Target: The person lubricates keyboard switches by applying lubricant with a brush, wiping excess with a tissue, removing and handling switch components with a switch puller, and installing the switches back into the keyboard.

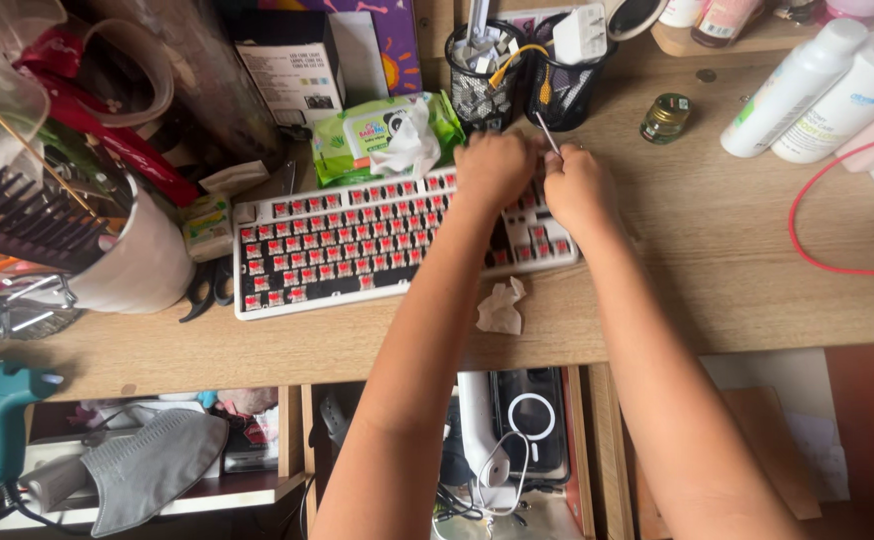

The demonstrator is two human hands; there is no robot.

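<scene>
behind the keyboard on the wooden tabletop, mesh cups hold clutter; the left hand rests fisted on it, the right hand pinching a thin stick.

Both hands, left hand and right hand, on keycap-less keyboard.

Both bare arms stretch forward and draw close together at the wrists. The left hand is curled into a loose fist, knuckles up. Just beside it, the right hand is closed too, fingers pinched together.
</scene>
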